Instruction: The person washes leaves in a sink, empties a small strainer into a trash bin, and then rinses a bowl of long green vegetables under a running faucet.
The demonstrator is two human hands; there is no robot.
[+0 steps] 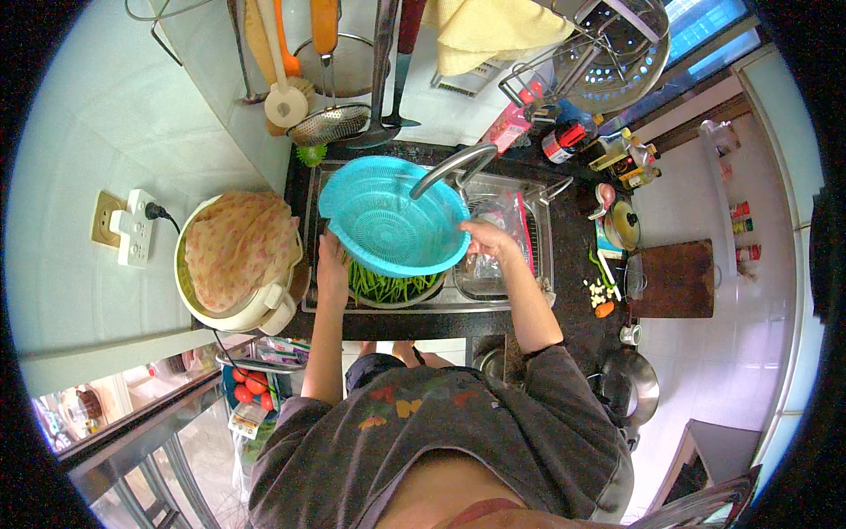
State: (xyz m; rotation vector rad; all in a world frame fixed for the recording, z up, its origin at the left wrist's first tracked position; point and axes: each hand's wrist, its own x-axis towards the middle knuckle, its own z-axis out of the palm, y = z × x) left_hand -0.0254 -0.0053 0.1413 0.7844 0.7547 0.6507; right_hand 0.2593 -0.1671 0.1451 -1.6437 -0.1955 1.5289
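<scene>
A light-blue plastic colander (396,218) is held tilted over the left basin of a stainless steel sink (492,305), beneath a curved metal faucet (456,165). No food shows inside the colander. My right hand (488,239) grips its right rim. At the lower left rim is my left hand (332,268), its fingertips partly hidden behind the colander. Below the colander, cut green vegetable stalks (390,285) lie in a round bowl, mostly covered from view. A clear plastic bag (492,231) with a red edge lies in the right basin.
A white electric pot (231,324) with a patterned cloth (241,248) over it stands at the left. Utensils, including a ladle (380,129), hang above the sink. Peeled garlic cloves (598,291), a carrot piece (604,309) and a wooden cutting board (677,278) are on the right.
</scene>
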